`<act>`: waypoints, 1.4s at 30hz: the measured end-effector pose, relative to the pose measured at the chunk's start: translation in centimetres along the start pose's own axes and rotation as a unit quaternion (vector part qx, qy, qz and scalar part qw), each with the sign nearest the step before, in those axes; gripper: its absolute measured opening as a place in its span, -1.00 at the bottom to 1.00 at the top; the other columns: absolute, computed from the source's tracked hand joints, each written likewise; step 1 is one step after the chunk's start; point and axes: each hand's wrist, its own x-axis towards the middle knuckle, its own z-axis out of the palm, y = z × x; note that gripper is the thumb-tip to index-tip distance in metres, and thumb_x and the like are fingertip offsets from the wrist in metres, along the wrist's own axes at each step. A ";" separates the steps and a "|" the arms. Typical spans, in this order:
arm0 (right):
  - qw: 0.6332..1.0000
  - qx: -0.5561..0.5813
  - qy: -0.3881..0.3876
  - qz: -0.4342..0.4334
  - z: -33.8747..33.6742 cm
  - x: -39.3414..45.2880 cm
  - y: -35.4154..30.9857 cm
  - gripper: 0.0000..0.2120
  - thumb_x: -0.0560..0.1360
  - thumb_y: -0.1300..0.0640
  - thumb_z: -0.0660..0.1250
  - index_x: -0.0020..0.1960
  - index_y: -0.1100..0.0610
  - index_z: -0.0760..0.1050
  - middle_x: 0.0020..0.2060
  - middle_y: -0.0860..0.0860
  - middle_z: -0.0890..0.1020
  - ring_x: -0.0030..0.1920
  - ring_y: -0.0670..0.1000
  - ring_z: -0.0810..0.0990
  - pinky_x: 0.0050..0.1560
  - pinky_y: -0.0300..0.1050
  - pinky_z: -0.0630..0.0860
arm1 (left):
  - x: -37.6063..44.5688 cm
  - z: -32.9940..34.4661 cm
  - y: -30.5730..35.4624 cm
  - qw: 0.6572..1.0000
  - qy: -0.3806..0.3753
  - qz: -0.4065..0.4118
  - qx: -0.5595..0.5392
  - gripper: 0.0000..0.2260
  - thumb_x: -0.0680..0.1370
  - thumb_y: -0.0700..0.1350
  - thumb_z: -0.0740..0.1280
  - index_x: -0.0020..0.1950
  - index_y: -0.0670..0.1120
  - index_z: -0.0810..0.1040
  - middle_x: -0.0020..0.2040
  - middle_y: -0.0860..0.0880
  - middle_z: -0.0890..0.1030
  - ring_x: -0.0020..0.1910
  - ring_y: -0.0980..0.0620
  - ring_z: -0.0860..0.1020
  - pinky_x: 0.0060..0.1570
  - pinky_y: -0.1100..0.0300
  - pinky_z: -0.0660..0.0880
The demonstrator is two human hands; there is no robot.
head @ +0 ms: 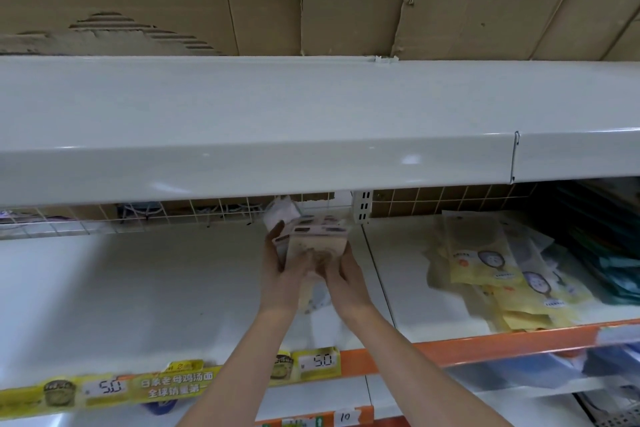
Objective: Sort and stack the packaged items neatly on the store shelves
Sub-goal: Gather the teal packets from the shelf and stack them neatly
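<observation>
Both hands are reaching in at frame centre: left hand (282, 270) and right hand (346, 274) are clasping a bundle of flat packets (313, 236) between curled fingers, squaring it above the white shelf (156, 288), probably for stacking. Glossy yellow pouches (485, 263) are sprawling limp, centre right.

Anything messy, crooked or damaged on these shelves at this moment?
Yes. The yellow packets on the right shelf section lie fanned and overlapping, not squared. The cardboard above the top shelf is torn, corrugation showing. Both hands hold a bundle of packets.
</observation>
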 end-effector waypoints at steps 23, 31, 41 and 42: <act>0.850 -0.516 -0.102 0.035 3.2 3.9 2.7 -0.66 0.56 0.04 0.16 0.27 0.15 0.43 0.22 0.09 0.50 0.23 0.16 0.43 0.12 -0.05 0.43 | 1.0 -10.7 -0.9 0.966 0.146 -0.212 -0.015 -0.80 0.52 -0.29 0.35 0.13 -0.29 0.55 -0.07 -0.21 0.63 -0.13 -0.14 0.61 -0.26 0.10 0.55; 0.779 -0.620 -0.089 -0.021 4.4 4.8 3.1 -0.74 0.54 0.24 0.22 0.22 0.18 0.48 0.16 0.09 0.55 0.18 0.11 0.49 0.05 -0.08 0.49 | 1.7 -13.6 -2.4 0.948 0.139 -0.284 -0.019 -0.73 0.55 -0.17 0.33 0.22 -0.22 0.46 0.01 -0.19 0.58 -0.20 -0.05 0.54 -0.25 0.17 0.48; 0.991 -0.098 0.003 0.087 4.5 1.6 -0.4 -0.74 0.58 0.13 0.16 -0.24 0.16 0.48 -0.54 -0.09 0.37 -0.51 -0.09 0.30 -0.42 -0.19 0.17 | 2.9 -12.1 -3.7 0.941 0.177 -0.288 -0.010 -0.72 0.52 -0.14 0.37 0.13 -0.30 0.52 -0.03 -0.29 0.60 -0.35 -0.12 0.53 -0.50 0.25 0.40; 0.991 -0.066 -0.023 0.114 4.8 1.1 -1.0 -0.73 0.58 0.11 0.17 -0.25 0.14 0.49 -0.58 -0.11 0.38 -0.55 -0.13 0.31 -0.43 -0.19 0.18 | 2.8 -11.6 -3.3 0.943 0.178 -0.279 -0.021 -0.82 0.53 -0.15 0.35 0.07 -0.23 0.53 -0.06 -0.27 0.59 -0.38 -0.10 0.52 -0.47 0.24 0.41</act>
